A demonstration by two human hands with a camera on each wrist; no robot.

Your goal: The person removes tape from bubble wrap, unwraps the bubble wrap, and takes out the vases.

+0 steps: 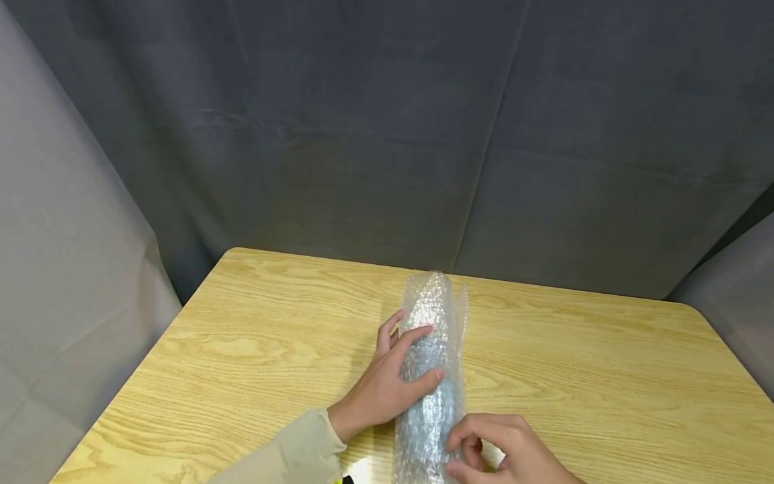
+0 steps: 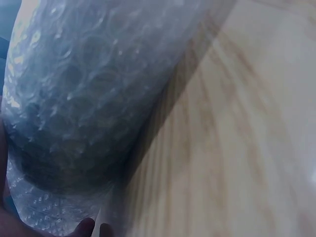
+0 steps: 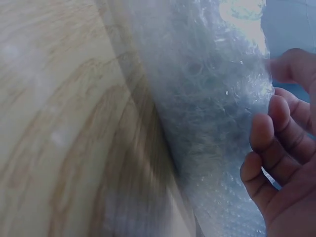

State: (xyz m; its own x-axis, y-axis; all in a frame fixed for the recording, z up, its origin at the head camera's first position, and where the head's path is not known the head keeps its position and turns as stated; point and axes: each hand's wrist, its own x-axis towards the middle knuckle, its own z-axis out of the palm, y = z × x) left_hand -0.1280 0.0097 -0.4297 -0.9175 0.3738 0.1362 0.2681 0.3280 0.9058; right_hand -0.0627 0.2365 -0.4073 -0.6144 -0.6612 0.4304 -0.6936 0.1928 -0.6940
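Observation:
A long roll of clear bubble wrap (image 1: pixel 431 410) lies on the table, its length running away from me. Something bluish shows faintly through the layers, its shape blurred by the bubbles. My left hand (image 1: pixel 383 386) rests on the roll from the left, with spread fingers and the thumb on top. At the near right side, my right hand (image 1: pixel 510 447) pinches the wrap's edge between thumb and forefinger. The other fingers (image 3: pixel 262 133) of that hand are bent beside the wrap in the right wrist view. Up close, the left wrist view has the rounded bubbled side (image 2: pixel 89 94) above the wood.
The wood-grain table (image 1: pixel 272 323) has rounded far corners. Behind it hangs a dark grey curtain (image 1: pixel 363 134), with lighter cloth (image 1: pixel 66 269) at the left side. A small yellow and black thing (image 1: pixel 346 480) peeks in at the bottom edge by the left sleeve.

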